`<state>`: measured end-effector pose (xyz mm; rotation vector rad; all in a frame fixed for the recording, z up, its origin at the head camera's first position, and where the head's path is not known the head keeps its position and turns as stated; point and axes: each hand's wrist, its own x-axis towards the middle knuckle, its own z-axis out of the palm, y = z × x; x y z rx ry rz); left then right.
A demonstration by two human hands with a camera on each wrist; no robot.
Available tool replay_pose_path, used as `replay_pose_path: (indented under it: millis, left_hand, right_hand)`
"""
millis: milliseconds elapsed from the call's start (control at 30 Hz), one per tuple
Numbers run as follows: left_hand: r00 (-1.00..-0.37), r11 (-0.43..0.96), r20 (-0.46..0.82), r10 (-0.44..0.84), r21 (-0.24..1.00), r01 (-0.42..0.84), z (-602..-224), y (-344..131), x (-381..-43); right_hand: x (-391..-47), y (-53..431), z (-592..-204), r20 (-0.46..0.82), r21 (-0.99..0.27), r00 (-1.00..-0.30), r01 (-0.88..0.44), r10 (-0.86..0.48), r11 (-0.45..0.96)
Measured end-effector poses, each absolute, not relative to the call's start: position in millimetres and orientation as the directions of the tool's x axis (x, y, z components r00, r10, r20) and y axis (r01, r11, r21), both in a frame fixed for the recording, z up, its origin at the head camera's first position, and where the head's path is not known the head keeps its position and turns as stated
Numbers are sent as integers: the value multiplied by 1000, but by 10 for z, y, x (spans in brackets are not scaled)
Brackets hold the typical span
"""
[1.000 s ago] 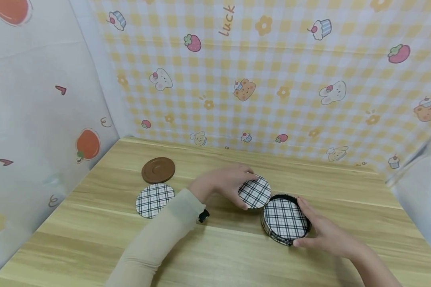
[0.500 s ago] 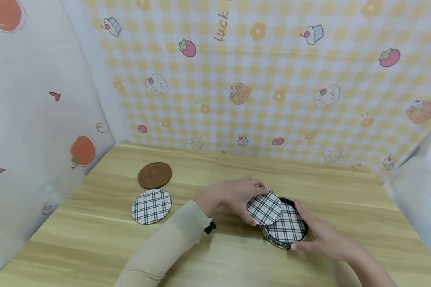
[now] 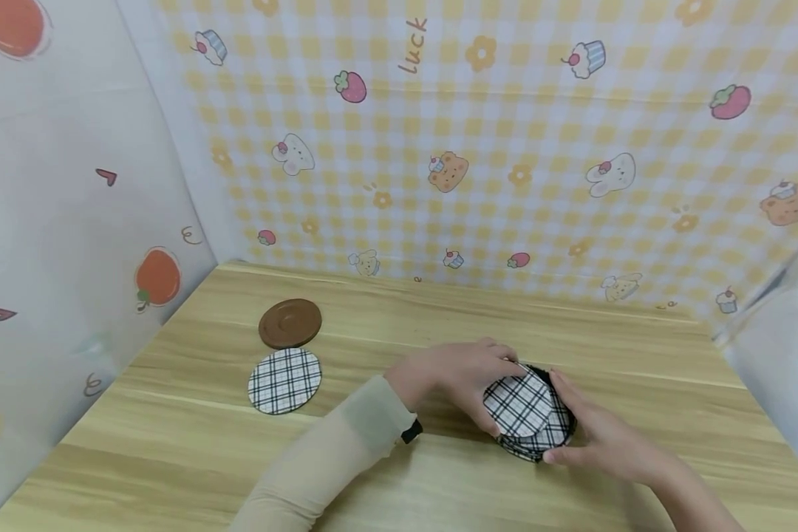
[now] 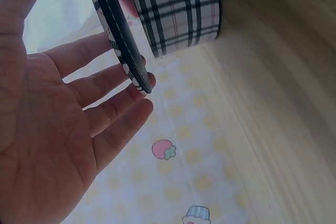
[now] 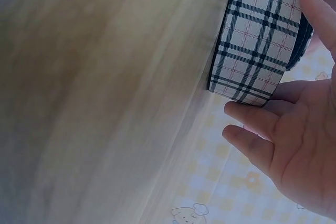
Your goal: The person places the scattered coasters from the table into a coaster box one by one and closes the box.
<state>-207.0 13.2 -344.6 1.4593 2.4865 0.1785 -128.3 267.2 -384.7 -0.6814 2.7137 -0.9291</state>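
My left hand pinches a round plaid coaster by its edge, thumb at the near side and fingers at the far side. That coaster lies over the top of a round plaid coaster holder, covering most of the opening. In the left wrist view the coaster's dark stitched edge stands a little apart from the holder's wall. From the other side my right hand grips the holder, thumb near and fingers far. More plaid shows inside the holder beneath the held coaster.
Toward the left of the wooden table lies another plaid coaster. Just behind it is a brown round coaster with a ringed middle. A yellow checked cloth stands along the back edge.
My left hand has carried the plaid coaster rightward, from beside the holder to over its top. The right hand has kept its grip on the holder. The camera has shifted slightly.
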Motion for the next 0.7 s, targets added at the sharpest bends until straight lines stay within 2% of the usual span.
replay_pose_path:
  millis: [300,700]
  left_hand:
    - [-477,512,-202,855,191,837,-3470,294,-2056]
    - [-484,512,-195,853,133,849,-3486,427,-2034]
  right_hand:
    - [-1282,2679,-3852,-23,-630,-872,-368,-489,684]
    - [-1287,2682,-3851,-37,-649,-870,-353,-492,674]
